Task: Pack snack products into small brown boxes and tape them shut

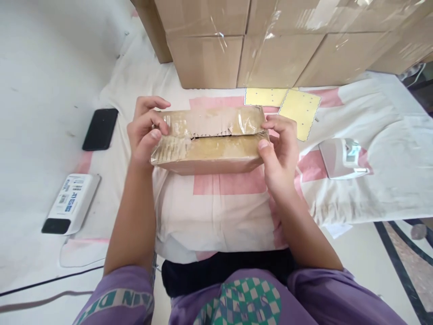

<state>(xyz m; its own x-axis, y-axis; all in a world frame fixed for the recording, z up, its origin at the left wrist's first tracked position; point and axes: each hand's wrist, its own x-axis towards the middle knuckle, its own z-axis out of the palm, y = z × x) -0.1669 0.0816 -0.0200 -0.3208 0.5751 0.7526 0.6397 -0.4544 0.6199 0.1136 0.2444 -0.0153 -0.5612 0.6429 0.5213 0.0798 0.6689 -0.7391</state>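
Closest in are the purple sleeves (125, 289), and past them the near edge of the cloth-covered desk (219, 221), before whose middle stretch the person sits. Just in from that edge is the cardboard box (209, 149), its long side running roughly parallel to the edge, gripped at both ends. The left hand (144, 131) has its thumb and forefinger pinched in on the box's left end, with another finger lifted clear; the right hand (280, 151) has its thumb and forefinger closed on the right end, spread only by the depth of the box there. Between them a taped seam shows a ragged, partly parted slit, so the step in hand looks like steadying the box and working at that seam. The next move would seem to call for a firm hold at each end and fingers at the slit, with care for the worn cardboard. Toward the left edge lies a white device (76, 198), with a black phone (100, 129) farther back; a white gadget (331, 155) stands toward the right. Yellow cards (299, 113) lie before the stacked cartons (209, 61) along the far edge.
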